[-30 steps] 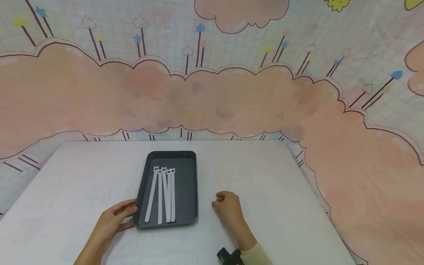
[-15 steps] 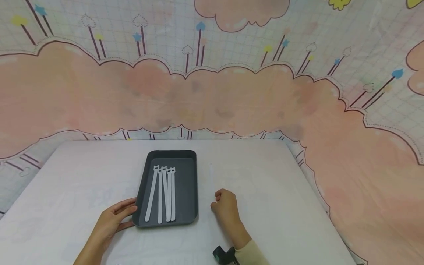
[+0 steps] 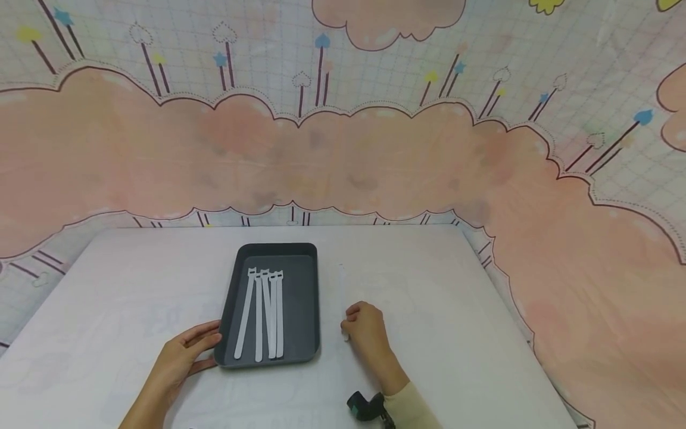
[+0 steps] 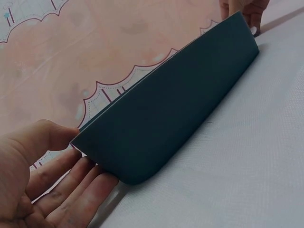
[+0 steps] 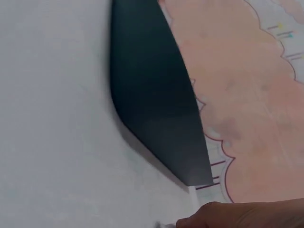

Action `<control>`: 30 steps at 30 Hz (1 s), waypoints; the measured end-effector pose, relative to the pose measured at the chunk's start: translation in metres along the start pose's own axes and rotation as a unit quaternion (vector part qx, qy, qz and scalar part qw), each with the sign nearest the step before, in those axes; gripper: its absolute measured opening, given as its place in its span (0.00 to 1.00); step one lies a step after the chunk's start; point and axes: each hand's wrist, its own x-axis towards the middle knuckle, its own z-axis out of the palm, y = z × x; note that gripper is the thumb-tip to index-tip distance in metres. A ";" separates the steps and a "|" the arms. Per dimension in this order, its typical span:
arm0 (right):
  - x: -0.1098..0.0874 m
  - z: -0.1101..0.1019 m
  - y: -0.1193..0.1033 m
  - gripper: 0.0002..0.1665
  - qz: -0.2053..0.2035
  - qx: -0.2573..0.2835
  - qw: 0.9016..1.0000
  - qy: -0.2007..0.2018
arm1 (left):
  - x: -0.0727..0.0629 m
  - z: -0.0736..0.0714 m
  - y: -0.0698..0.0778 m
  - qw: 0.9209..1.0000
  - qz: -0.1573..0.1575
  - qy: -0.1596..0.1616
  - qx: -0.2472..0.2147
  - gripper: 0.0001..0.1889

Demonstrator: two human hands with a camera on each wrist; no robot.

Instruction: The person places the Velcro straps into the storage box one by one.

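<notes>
A dark grey rectangular tray lies on the white table. Several white cable ties with slotted heads lie lengthwise inside it. My left hand grips the tray's near left corner; in the left wrist view the thumb is at the rim and the fingers touch the side and underside. Right of the tray, my right hand is low over the table, thumb and curled fingers pinching a white cable tie whose end peeks out below them. Most of it blends into the white surface.
The white table extends on both sides of the tray. A cloud-patterned cloth hangs behind the table and falls past its sides. A black wrist camera sits at the right sleeve.
My right hand shifts slightly left, then slightly away from me, and a white end shows below its fingers now. The left hand and the tray stay put.
</notes>
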 end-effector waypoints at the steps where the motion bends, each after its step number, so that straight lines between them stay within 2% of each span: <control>1: 0.001 -0.002 0.000 0.10 0.004 0.010 1.000 -0.006 | 0.000 0.000 0.000 1.000 -0.001 -0.001 -0.001 0.31; 4: 0.005 -0.009 0.002 0.14 0.029 0.063 0.997 -0.040 | 0.000 0.000 0.000 1.000 -0.003 -0.001 -0.003 0.31; 7: 0.009 -0.015 0.006 0.17 0.052 0.117 0.989 -0.076 | 0.000 0.000 0.000 1.000 -0.001 0.000 -0.003 0.31; 12: 0.013 -0.023 0.012 0.18 0.068 0.155 0.978 -0.120 | -0.001 0.000 0.001 1.000 -0.002 0.000 -0.005 0.32; 23: 0.015 -0.029 0.011 0.22 0.093 0.236 0.953 -0.165 | 0.000 -0.001 0.000 1.000 -0.009 -0.003 -0.005 0.32; 30: 0.011 -0.031 0.006 0.25 0.087 0.251 0.949 -0.170 | 0.001 -0.001 0.001 1.000 -0.006 -0.003 -0.004 0.32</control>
